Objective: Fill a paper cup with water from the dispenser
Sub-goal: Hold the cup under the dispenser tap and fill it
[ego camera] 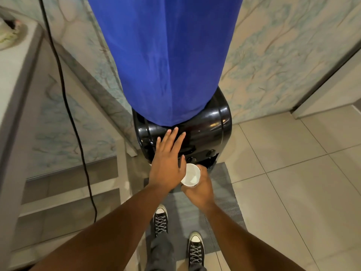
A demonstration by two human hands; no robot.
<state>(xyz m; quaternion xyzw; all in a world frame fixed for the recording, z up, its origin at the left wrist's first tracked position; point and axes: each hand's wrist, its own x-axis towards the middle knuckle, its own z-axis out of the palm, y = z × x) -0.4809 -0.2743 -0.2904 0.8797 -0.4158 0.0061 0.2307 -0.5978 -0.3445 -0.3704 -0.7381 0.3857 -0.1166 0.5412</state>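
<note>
One paper cup (191, 175), inside looks empty, gripped by right hand (201, 189) just below black dispenser (205, 130) front; left hand (169, 159) flat, fingers spread, grasping nothing, over dispenser top.

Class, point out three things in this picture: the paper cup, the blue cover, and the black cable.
paper cup (192, 174): head view, on its white inside wall.
blue cover (166, 55): head view, on the middle of the cloth.
black cable (64, 89): head view, on its run down the wall.
</note>
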